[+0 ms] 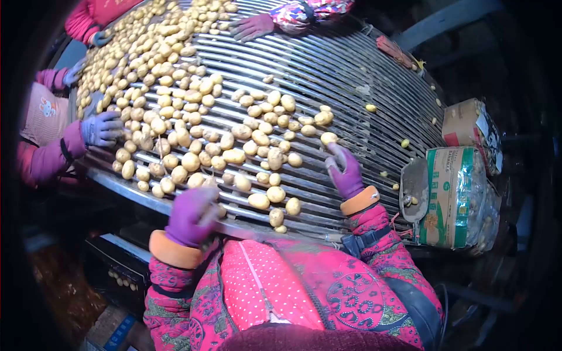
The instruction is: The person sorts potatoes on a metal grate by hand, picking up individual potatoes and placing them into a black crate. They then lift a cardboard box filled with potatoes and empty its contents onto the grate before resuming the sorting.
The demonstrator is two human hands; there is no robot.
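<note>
Potatoes [234, 155] lie spread over a bed of parallel metal bars [281, 64], densest toward the far left. My right hand [346, 171], in a purple glove with an orange cuff, reaches over the bars with thumb and fingers apart. Its fingertips are right at a single potato [328, 138] on the right side of the spread. My left hand [192, 216], gloved the same way, is at the near edge beside several potatoes. Motion blurs its fingers, and I cannot tell whether it holds anything.
Co-workers' gloved hands [102, 128] rest along the left side, and another gloved hand [253, 27] lies on the bars at the far side. A metal scoop [415, 186] leans by a green and white carton [448, 196] on the right. Behind it is a brown carton [461, 124].
</note>
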